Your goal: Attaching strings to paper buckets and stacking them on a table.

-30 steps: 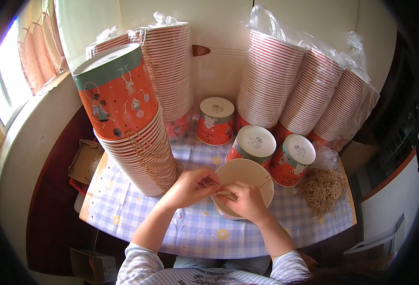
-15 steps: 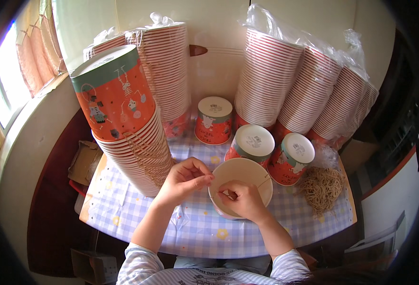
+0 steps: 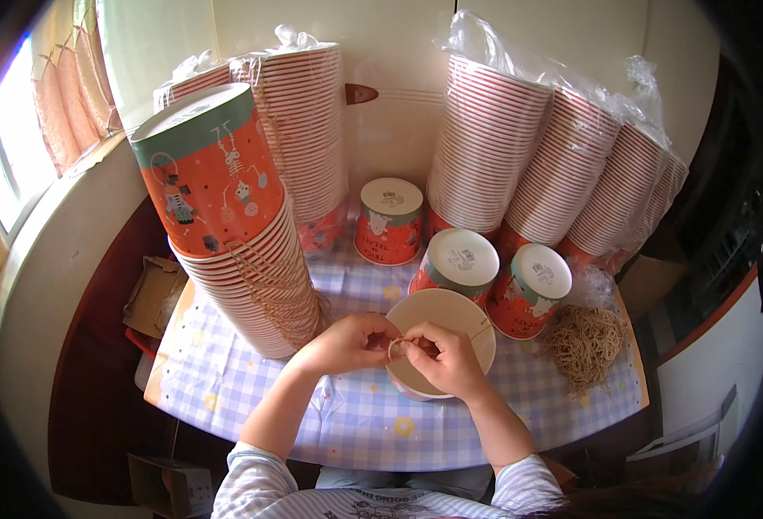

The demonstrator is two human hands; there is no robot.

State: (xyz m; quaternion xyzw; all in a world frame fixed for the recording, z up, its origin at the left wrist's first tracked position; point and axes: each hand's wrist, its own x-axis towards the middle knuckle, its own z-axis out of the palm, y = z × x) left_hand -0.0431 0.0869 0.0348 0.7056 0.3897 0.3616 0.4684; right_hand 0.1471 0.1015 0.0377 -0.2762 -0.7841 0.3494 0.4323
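A paper bucket (image 3: 433, 309) stands mouth up in front of me, its pale inside showing. At its left rim my two hands meet. My left hand (image 3: 351, 344) is closed, its thumb and fingers pinching a thin tan string (image 3: 393, 347) that bends in a small loop. My right hand (image 3: 446, 359), over the bucket's mouth, pinches the same string close to the left fingertips. Another short piece of string (image 3: 482, 328) shows at the bucket's right rim. The exact crossing of the string between the fingers is hidden.
Left stands a tall stack of orange-and-green buckets (image 3: 217, 182), strings hanging down its side. Behind are plastic-wrapped bucket stacks (image 3: 489, 143). Three upturned buckets (image 3: 390, 221) sit beyond the open one. A heap of tan strings (image 3: 586, 346) lies right on the checked tablecloth (image 3: 329, 424).
My left hand has moved right and slightly down to meet my right hand. The right hand has shifted slightly, and a string loop now shows between the fingertips.
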